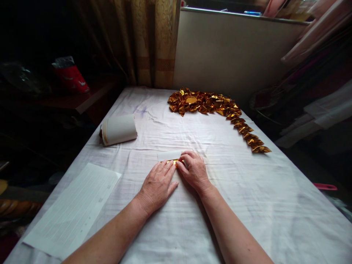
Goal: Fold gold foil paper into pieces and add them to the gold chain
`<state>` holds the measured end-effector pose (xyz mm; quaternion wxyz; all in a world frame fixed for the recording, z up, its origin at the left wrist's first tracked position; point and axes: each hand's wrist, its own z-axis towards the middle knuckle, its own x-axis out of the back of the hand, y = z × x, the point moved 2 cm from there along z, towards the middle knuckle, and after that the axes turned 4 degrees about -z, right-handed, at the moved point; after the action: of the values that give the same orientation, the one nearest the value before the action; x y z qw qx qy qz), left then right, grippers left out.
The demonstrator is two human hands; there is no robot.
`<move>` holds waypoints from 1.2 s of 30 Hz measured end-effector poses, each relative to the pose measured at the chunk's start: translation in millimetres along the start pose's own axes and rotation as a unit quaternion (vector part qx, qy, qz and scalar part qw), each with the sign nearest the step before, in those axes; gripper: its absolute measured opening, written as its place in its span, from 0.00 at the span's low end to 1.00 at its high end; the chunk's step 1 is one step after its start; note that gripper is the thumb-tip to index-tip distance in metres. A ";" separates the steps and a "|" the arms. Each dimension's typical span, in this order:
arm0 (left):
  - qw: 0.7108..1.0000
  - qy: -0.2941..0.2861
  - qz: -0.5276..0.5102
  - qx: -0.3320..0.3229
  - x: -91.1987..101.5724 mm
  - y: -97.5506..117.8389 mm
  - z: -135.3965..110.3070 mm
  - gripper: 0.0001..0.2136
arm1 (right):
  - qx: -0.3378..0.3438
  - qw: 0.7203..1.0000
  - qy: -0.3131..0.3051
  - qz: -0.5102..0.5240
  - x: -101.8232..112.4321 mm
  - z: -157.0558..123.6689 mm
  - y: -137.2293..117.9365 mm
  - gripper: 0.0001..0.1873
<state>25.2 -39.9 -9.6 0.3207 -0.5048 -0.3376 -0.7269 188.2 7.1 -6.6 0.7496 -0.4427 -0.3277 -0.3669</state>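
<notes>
Both forearms come from the near edge and meet in the middle. The left hand [157, 185] lies flat, palm down, fingers spread. The right hand [194, 170] is curled, fingertips pressing down.

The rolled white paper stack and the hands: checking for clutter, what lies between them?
Only bare white tablecloth separates the rolled white paper stack from the left hand, seen in the head view.
</notes>
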 end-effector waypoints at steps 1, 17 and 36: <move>1.000 -0.001 0.002 0.001 -0.5 0.1 0.0 0.25 | -0.004 1.000 0.000 -0.011 0.6 -0.7 -2.2 0.05; 1.000 -0.014 -0.014 -0.012 4.3 -2.8 0.4 0.22 | -0.027 0.997 -0.045 -0.053 5.1 -10.4 1.4 0.06; 0.997 -0.057 0.013 -0.044 24.6 -45.8 -33.4 0.23 | -0.031 0.998 -0.049 -0.038 4.6 -8.6 4.4 0.08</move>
<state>-36.0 -44.3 -2.7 0.2882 -0.5634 -0.3161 -0.7068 195.7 -0.5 -8.1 0.7038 -0.4706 -0.3694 -0.3830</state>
